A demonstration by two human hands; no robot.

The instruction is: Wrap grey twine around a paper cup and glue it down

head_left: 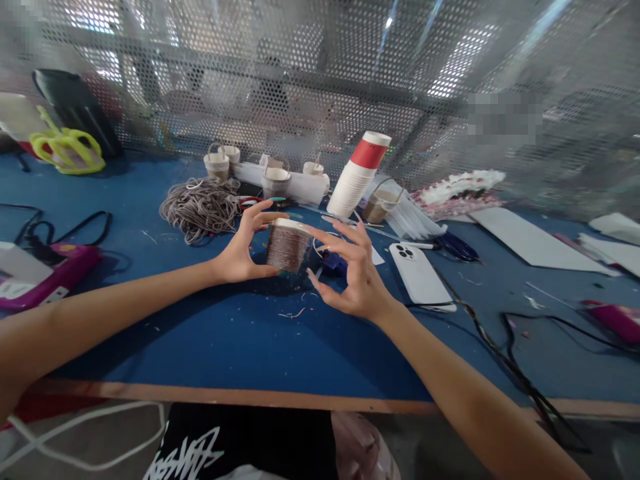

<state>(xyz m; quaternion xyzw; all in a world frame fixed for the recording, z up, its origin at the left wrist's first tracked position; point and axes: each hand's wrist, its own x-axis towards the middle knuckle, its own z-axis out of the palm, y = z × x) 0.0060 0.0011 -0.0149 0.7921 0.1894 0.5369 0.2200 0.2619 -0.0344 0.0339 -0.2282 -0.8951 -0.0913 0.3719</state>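
Note:
My left hand [243,248] grips a paper cup wrapped in brown twine [287,245], thumb under it and fingers curled over its top, held just above the blue table [200,327]. My right hand [350,270] is at the cup's right side with fingers spread, fingertips touching or almost touching its rim and wall. A thin line of twine runs from the cup toward my right hand. Behind the cup lies a small blue tool [334,263], partly hidden.
A loose heap of twine [200,205] lies behind my left hand. Several twine-wrapped cups [275,181], a leaning stack of paper cups [357,177], a white phone [419,275], pink glue guns [45,277] with black cables [505,347] and white card sheets [530,243] surround the work spot.

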